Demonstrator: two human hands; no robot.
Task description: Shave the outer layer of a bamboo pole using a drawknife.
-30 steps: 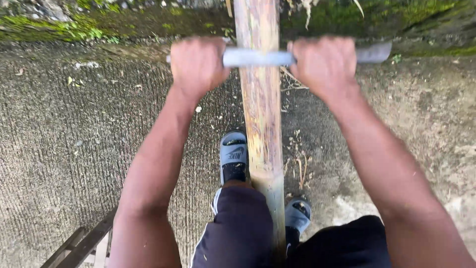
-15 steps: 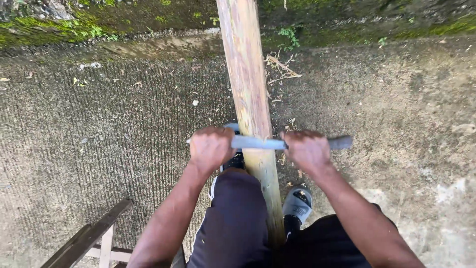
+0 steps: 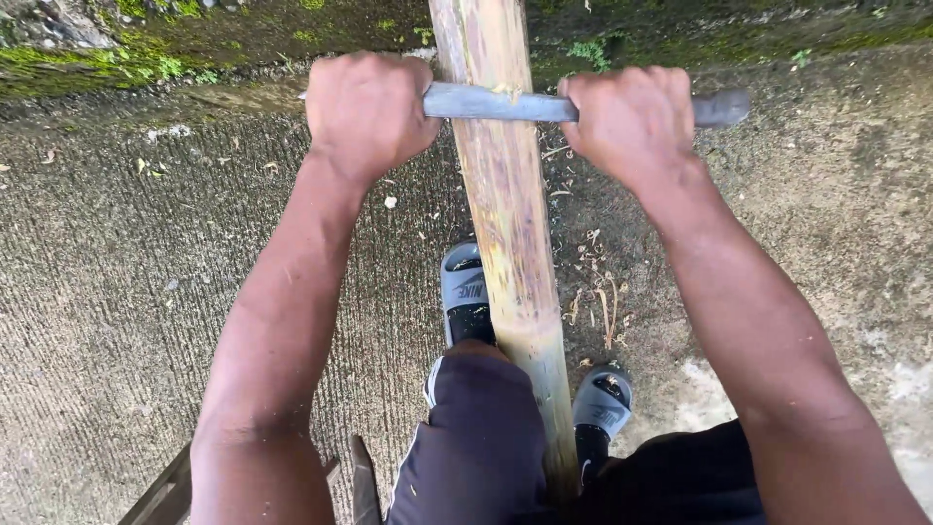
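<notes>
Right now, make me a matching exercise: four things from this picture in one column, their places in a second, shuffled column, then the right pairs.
Things:
1. long grey metal blade
2. peeled pale wooden pole
3. grey slide sandal
4. green moss

Places:
A. along the far edge of the rough concrete ground
B. on the foot just left of the pole
C. across the pole, gripped by the left hand and the right hand
D. running between the person's legs

Pairs: 1-C, 2-D, 3-B, 4-A
</notes>
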